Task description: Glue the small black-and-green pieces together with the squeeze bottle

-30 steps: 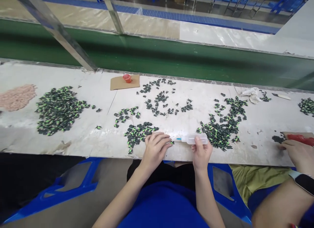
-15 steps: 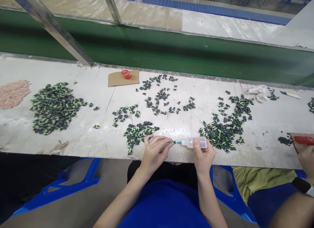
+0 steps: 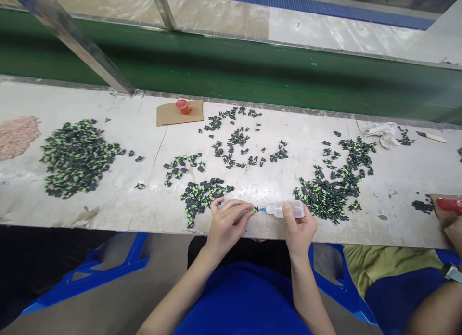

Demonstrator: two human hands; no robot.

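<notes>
My left hand (image 3: 228,223) pinches a small green-and-black part (image 3: 255,209) at its fingertips, low over the white worktable (image 3: 119,207). My right hand (image 3: 299,229) grips a small clear squeeze bottle (image 3: 288,209) lying sideways, its blue nozzle tip touching that part. A heap of the same green-and-black parts (image 3: 200,195) lies just left of my left hand. Another, larger heap (image 3: 332,188) spreads to the right of the bottle.
A big pile of parts (image 3: 74,157) and a pinkish pile (image 3: 18,135) lie far left. Cardboard with a red cup (image 3: 183,106) sits at the back, before a green conveyor belt (image 3: 252,80). Scattered dark parts (image 3: 240,140) fill the middle. A co-worker's hand (image 3: 451,219) with a red tool works at right.
The camera has tipped down slightly, so the table sits higher in view. My hands hold the same pose, nozzle against the part. The co-worker's hand has slid toward the right edge.
</notes>
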